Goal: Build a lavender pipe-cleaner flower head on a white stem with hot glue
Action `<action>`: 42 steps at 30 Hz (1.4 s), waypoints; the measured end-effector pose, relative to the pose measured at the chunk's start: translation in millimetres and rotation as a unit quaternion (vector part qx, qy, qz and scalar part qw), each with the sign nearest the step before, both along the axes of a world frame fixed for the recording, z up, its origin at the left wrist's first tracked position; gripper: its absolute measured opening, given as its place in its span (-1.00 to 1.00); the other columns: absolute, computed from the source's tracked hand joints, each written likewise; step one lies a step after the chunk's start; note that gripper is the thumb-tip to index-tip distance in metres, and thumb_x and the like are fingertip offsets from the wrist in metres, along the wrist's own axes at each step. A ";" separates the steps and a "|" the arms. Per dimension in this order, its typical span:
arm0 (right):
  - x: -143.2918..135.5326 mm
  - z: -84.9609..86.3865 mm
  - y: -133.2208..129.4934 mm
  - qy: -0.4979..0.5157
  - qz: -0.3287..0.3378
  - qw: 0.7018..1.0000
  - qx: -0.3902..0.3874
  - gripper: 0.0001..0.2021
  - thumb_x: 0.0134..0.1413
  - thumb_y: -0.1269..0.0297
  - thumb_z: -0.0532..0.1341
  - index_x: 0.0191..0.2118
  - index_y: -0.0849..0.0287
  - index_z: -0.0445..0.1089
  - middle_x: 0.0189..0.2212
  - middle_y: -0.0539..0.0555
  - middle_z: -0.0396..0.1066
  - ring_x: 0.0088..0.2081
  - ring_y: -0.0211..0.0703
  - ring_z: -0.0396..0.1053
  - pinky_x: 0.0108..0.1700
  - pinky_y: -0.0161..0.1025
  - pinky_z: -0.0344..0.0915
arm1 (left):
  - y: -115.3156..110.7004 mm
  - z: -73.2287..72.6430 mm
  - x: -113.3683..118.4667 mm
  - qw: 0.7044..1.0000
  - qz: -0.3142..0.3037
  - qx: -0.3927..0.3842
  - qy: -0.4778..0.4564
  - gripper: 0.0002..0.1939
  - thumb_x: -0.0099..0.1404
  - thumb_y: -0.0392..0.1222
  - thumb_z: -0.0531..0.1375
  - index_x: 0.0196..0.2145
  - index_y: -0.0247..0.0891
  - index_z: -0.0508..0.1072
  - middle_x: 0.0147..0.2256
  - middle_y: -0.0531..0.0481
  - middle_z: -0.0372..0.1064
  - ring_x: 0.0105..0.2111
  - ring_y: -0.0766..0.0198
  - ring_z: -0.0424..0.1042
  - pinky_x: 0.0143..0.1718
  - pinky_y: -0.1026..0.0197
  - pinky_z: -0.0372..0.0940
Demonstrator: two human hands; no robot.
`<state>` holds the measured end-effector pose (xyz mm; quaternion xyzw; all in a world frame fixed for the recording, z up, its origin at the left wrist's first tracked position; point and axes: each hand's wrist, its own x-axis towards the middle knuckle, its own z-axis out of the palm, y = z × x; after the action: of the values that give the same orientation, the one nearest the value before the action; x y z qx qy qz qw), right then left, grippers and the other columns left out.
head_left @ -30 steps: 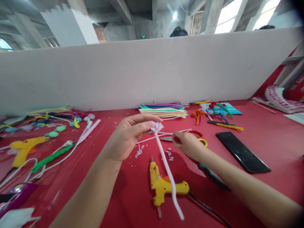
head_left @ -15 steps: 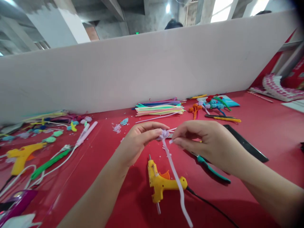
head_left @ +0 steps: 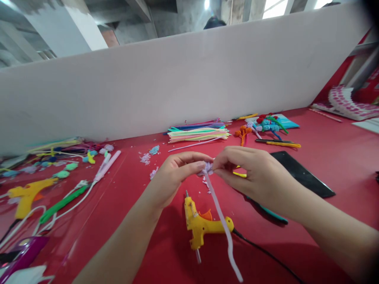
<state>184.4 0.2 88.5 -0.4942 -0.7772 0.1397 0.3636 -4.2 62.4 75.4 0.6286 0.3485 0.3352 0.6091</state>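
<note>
A small lilac pipe-cleaner bundle [head_left: 207,169] is held above the red table, and a long lilac strand [head_left: 220,215] hangs from it. My left hand [head_left: 177,175] pinches the bundle from the left between thumb and fingers. From the right, the closed fingertips of my right hand [head_left: 251,167] press against the same bundle; anything small between them is hidden. Below lies a yellow glue gun [head_left: 204,227], its handle partly crossed by the strand. Teal-handled pliers [head_left: 271,215] lie partly covered by my right hand.
Pipe cleaners [head_left: 198,134] lie by the white partition [head_left: 183,83]. A black phone-like slab [head_left: 304,175] is at right. Another yellow glue gun [head_left: 28,193], a green stick [head_left: 63,204] and white cables are at left. The red table [head_left: 118,232] carries lilac scraps.
My right hand has moved left, bringing its fingertips against the lilac bundle; the gap between the hands has closed. The view has tilted slightly.
</note>
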 end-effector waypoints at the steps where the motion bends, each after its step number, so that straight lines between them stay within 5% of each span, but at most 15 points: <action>1: -0.1 -0.6 0.5 -0.001 0.000 1.000 -0.001 -0.89 0.12 0.44 0.13 -0.36 0.11 0.36 -0.44 -0.06 0.41 -0.42 -0.31 0.31 -0.41 -0.37 0.20 | 0.0 -0.3 -0.1 1.000 -0.001 0.000 0.001 -0.85 0.18 -0.19 0.26 -0.28 -0.19 0.60 -0.31 -0.02 0.50 -0.28 0.24 0.40 -0.18 0.23 0.26; 42: 1.6 -5.7 3.4 -0.062 0.033 0.984 0.167 -0.89 0.21 0.39 0.12 -0.32 0.24 0.36 -0.40 0.05 0.39 -0.37 -0.26 0.27 -0.36 -0.30 0.21 | -3.0 3.4 2.2 0.994 -0.041 -0.071 -0.073 -0.90 0.17 -0.28 0.29 -0.32 -0.24 0.60 -0.41 0.05 0.49 -0.39 0.43 0.41 -0.28 0.41 0.33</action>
<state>186.0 3.6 82.8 -0.4090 -0.8264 -0.0111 0.3868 -2.0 59.4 78.8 0.5709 0.3005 0.3294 0.6894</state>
